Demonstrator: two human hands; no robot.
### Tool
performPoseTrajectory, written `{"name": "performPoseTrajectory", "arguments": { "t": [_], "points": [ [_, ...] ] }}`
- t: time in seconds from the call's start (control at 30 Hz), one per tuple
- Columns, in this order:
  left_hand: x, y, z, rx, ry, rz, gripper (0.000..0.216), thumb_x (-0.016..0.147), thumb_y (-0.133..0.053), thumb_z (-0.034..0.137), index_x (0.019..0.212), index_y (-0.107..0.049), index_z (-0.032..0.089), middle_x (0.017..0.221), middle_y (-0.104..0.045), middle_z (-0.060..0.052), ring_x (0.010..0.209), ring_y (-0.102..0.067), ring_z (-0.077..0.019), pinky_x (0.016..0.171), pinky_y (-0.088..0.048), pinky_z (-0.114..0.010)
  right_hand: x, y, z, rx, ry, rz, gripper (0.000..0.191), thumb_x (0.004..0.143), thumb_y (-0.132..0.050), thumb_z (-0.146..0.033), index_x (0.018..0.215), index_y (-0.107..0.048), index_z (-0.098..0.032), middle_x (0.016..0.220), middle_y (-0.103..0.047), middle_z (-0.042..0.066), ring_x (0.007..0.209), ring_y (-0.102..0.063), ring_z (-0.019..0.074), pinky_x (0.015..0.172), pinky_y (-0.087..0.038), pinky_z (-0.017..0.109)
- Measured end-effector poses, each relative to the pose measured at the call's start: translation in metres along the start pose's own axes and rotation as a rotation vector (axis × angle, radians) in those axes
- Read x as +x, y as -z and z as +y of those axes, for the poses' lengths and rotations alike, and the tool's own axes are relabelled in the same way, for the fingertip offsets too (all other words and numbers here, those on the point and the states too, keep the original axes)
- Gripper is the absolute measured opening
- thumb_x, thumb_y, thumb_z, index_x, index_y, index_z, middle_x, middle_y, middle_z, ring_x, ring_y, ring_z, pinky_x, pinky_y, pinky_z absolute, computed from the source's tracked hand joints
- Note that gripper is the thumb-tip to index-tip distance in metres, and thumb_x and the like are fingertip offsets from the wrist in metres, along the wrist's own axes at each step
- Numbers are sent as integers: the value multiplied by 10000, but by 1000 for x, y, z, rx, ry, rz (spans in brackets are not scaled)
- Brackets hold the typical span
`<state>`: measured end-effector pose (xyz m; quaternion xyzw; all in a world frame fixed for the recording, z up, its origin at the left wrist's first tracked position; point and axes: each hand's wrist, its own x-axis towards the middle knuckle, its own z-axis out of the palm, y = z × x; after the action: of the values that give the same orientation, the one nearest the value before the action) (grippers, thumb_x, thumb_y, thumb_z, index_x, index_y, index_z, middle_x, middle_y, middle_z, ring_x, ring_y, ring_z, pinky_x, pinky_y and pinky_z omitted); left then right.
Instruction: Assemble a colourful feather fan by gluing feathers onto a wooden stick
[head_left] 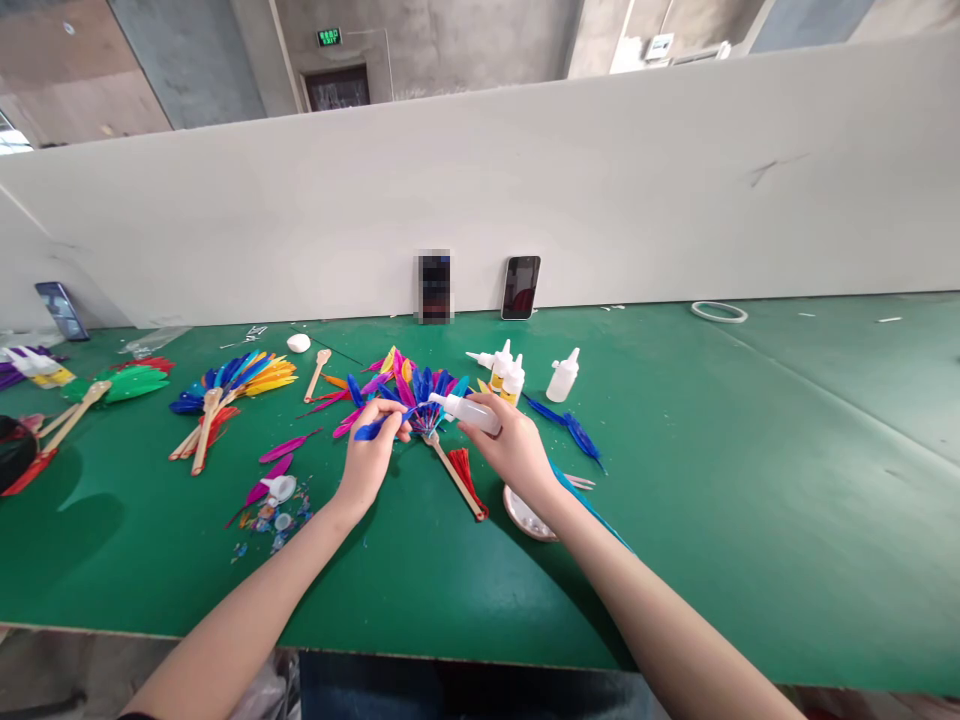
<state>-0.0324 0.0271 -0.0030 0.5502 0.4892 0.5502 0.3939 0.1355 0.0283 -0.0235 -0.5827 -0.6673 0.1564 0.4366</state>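
My left hand (369, 455) pinches a blue feather (370, 429) by its lower end, close to a half-made feather fan (424, 395) of blue and pink feathers on a wooden stick with a red tassel (462, 473). My right hand (512, 447) grips a white glue bottle (466, 411) tipped sideways. Its nozzle points left at the fan's centre, near the feather's base.
Finished feather fans (229, 385) and loose feathers lie to the left on the green table (750, 480). Several more glue bottles (561, 376) stand behind my hands. A small white dish (525, 517) sits under my right wrist. Two phones (520, 287) lean against the white partition.
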Motion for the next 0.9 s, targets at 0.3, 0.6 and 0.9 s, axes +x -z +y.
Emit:
{"name": "performPoseTrajectory", "arguments": {
  "t": [0.3,0.6,0.9],
  "points": [
    [0,0,-1,-2,-17,18,66,714,-496,230,710,-538,180,580,-557,36,540,-544,-97,574,-435,-228,-2,0,0,-89,53,22,256,709,-561,-244,962,-564,-210,991,-630,91,843,-610,240,635,-485,333],
    [-1,0,0,-15,-21,32,67,716,-508,244,717,-535,182,585,-562,37,546,-548,-96,578,-438,-225,-3,1,0,-189,87,-2,289,732,-537,-223,1020,-531,-212,1077,-587,99,880,-597,252,663,-488,362],
    [1,0,-4,-43,-50,51,53,727,-514,231,729,-541,186,588,-558,42,555,-540,-86,590,-444,-217,-2,2,0,-200,31,-31,295,718,-536,-219,1013,-529,-211,1069,-596,99,853,-602,246,660,-481,361]
  ]
}}
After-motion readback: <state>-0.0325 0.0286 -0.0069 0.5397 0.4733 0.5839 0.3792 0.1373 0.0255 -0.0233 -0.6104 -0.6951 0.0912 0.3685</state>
